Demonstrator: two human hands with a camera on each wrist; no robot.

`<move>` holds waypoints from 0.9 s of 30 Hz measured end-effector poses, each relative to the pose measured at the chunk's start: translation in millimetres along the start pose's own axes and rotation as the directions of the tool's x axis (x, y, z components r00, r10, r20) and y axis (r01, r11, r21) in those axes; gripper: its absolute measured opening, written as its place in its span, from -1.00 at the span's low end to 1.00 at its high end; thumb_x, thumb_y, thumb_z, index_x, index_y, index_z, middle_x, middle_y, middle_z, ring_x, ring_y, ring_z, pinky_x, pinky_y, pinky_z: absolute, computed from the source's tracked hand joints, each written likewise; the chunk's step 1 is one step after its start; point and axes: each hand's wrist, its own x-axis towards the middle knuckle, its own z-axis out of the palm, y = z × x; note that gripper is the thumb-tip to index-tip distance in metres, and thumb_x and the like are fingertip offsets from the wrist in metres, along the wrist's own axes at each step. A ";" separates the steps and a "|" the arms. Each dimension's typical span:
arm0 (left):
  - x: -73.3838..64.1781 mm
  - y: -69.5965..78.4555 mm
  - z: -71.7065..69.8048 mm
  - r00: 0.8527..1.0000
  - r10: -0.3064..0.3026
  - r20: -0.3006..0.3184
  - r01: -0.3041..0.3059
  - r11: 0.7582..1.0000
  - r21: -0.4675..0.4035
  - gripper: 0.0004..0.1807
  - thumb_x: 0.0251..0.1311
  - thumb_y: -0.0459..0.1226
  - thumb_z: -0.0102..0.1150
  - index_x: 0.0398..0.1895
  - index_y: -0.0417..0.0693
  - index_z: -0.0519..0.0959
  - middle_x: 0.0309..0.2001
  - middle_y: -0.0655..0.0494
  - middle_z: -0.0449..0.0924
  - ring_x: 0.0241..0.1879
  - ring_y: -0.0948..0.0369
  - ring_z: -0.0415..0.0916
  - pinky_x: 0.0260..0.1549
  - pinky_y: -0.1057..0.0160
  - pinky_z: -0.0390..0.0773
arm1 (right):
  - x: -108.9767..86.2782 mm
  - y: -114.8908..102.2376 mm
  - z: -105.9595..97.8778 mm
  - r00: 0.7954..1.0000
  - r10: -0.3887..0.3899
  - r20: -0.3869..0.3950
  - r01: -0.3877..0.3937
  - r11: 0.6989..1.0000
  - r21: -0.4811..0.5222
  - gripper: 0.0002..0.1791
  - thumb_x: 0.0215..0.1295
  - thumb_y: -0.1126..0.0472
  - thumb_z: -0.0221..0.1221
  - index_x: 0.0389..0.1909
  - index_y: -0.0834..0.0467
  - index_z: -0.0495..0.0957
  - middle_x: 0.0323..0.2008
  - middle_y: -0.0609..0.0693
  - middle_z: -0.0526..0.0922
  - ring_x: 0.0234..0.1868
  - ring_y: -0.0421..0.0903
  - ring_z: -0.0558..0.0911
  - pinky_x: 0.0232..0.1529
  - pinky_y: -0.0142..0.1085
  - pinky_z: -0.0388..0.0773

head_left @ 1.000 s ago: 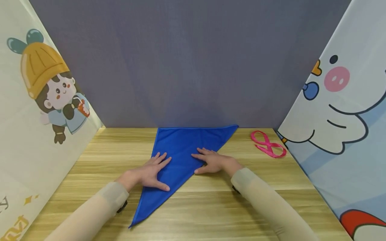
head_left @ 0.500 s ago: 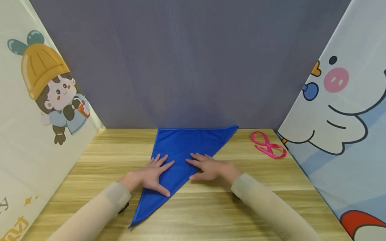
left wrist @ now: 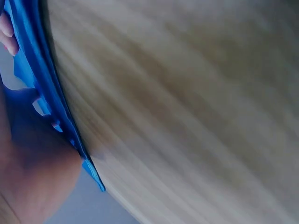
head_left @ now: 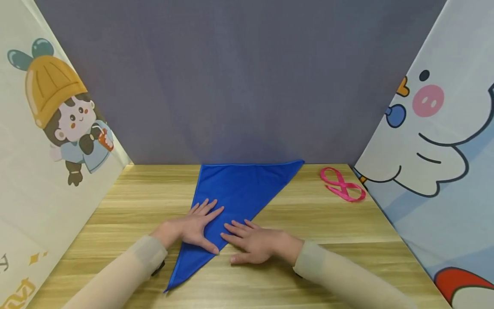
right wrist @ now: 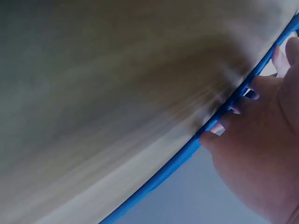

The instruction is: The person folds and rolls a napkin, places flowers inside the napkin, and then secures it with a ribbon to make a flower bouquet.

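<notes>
A blue cloth [head_left: 239, 189] lies on the wooden table as a triangle, with one corner toward the front left and its top edge along the grey back wall. My left hand [head_left: 193, 227] rests on its left part, fingers spread and straight. My right hand [head_left: 256, 242] touches the slanted right edge with extended fingertips, its thumb over the bare wood. In the left wrist view the cloth [left wrist: 44, 70] shows edge-on beside the left hand [left wrist: 37, 172]. The right wrist view has the right hand [right wrist: 252, 140] along the cloth's blue edge [right wrist: 173, 163].
A pink ribbon [head_left: 342, 185] lies in a loop at the table's back right. The wooden table [head_left: 308, 274] is bounded by a grey back wall [head_left: 247, 86] and printed side panels, one with a cartoon child [head_left: 77, 116], the other with a white cartoon bird [head_left: 444, 141].
My right hand has slid along the cloth's slanted edge toward the front left. The left hand has shifted slightly forward-right, then stayed put. Cloth and ribbon lie as before.
</notes>
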 end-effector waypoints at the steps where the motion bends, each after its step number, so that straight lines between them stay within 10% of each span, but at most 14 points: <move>1: 0.2 0.5 0.0 1.000 0.001 0.001 -0.001 1.000 0.003 0.50 -0.03 0.56 0.46 0.85 0.18 -0.09 0.84 -0.06 -0.33 0.80 -0.23 -0.47 0.70 -0.39 -0.27 | 0.3 -0.3 1.0 1.000 0.012 -0.003 -0.012 1.000 0.010 -0.13 0.69 -0.48 -0.26 0.82 -0.22 -0.14 0.83 -0.11 -0.22 0.84 0.01 -0.19 0.79 0.18 -0.17; 12: 2.9 1.2 0.4 1.000 -0.008 0.009 0.008 1.000 0.010 0.54 -0.06 0.54 0.49 0.85 0.16 -0.11 0.84 -0.07 -0.35 0.80 -0.23 -0.47 0.70 -0.39 -0.32 | 30.1 -10.9 -3.3 0.929 0.354 -0.106 -0.343 0.933 0.105 0.00 0.63 -0.57 -0.30 0.83 -0.06 -0.14 0.83 0.04 -0.21 0.83 0.18 -0.22 0.76 0.26 -0.14; 27: 3.6 0.9 -0.1 1.000 -0.013 0.024 0.012 1.000 0.017 0.57 -0.10 0.55 0.52 0.85 0.18 -0.13 0.84 -0.08 -0.36 0.80 -0.24 -0.47 0.71 -0.38 -0.32 | 35.5 3.7 -5.0 0.891 0.451 -0.047 -0.450 0.892 0.045 0.06 0.55 -0.64 -0.25 0.84 -0.15 -0.23 0.83 0.04 -0.32 0.83 0.13 -0.30 0.78 0.24 -0.25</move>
